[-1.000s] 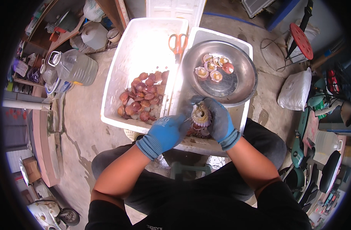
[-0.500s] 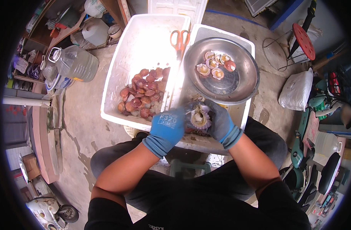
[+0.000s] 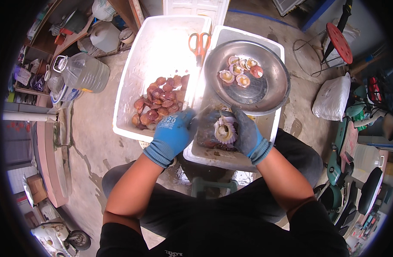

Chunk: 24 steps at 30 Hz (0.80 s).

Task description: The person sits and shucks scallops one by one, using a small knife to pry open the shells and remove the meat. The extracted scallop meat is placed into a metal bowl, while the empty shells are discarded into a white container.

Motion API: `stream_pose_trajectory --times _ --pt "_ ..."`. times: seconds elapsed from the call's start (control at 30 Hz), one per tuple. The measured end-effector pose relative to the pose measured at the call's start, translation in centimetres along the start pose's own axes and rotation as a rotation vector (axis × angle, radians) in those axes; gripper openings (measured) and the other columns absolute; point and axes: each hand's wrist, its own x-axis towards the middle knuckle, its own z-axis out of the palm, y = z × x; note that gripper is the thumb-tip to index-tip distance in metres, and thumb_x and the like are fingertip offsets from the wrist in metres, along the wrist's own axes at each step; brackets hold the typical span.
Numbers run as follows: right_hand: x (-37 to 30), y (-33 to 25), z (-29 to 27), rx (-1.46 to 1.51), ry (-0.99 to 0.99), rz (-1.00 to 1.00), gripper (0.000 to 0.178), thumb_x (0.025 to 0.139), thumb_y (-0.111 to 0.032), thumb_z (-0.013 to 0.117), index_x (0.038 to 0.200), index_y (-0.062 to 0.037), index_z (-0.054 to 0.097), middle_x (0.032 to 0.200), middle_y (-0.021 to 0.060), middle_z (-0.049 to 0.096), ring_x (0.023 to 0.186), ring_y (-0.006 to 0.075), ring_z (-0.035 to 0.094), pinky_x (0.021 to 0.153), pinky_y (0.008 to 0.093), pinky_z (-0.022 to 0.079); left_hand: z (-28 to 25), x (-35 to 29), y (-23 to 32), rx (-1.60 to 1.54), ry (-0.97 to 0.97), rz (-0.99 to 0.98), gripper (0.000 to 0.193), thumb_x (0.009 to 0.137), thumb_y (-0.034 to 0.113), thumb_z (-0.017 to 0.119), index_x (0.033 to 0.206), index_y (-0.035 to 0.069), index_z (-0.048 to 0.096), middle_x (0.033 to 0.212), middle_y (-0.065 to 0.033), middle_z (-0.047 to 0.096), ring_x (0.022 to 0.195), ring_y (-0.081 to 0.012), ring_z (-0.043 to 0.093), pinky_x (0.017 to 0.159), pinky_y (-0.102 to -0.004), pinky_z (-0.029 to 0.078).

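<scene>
My right hand (image 3: 249, 136), in a blue and grey glove, is closed on an opened scallop (image 3: 225, 130), its pale flesh facing up in the frilled shell. To its left my left hand (image 3: 173, 132), gloved alike, has curled fingers and stands apart from that scallop. What it grips, if anything, is blurred. Below the scallop, dark shells lie in a white tub (image 3: 205, 162). A steel basin (image 3: 271, 103) sits across the tub's far part, with several opened scallops (image 3: 243, 81) in it. Whole reddish scallops (image 3: 162, 97) are heaped in the white foam box (image 3: 128, 92) on the left.
Orange-handled scissors (image 3: 199, 45) rest at the box's right wall. A large clear water jug (image 3: 87, 73) stands on the floor at left. To the right are a white sack (image 3: 331, 98), a red round stool (image 3: 339, 45) and a green scooter (image 3: 335, 165).
My left hand has moved left, away from the opened scallop, toward the foam box's near right corner. My right hand keeps the scallop in almost the same place.
</scene>
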Motion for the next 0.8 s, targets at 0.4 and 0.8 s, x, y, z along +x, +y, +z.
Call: stream_pose_trajectory --times 0.4,0.8 --pt "-1.7 0.0 -0.1 -0.978 -0.260 -0.192 0.034 0.105 -0.012 0.055 0.136 0.0001 0.061 0.117 0.0128 0.072 0.106 0.0193 0.072 0.092 0.0317 0.058 0.4 1.0 1.3 -0.270 -0.094 0.141 0.017 0.090 0.012 0.076 0.104 0.005 0.070 0.090 -0.0167 0.070 0.082 -0.0360 0.070 0.070 -0.0426 0.054" --pt "-1.3 -2.5 0.8 -0.115 -0.030 -0.053 0.043 0.109 -0.035 0.055 0.132 0.0007 0.062 0.108 0.0106 0.070 0.097 0.0226 0.070 0.089 0.0380 0.060 1.6 1.6 0.4 -0.347 -0.208 -0.189 0.033 0.099 0.012 0.072 0.130 0.003 0.069 0.093 -0.0063 0.073 0.077 -0.0105 0.065 0.073 -0.0279 0.055"
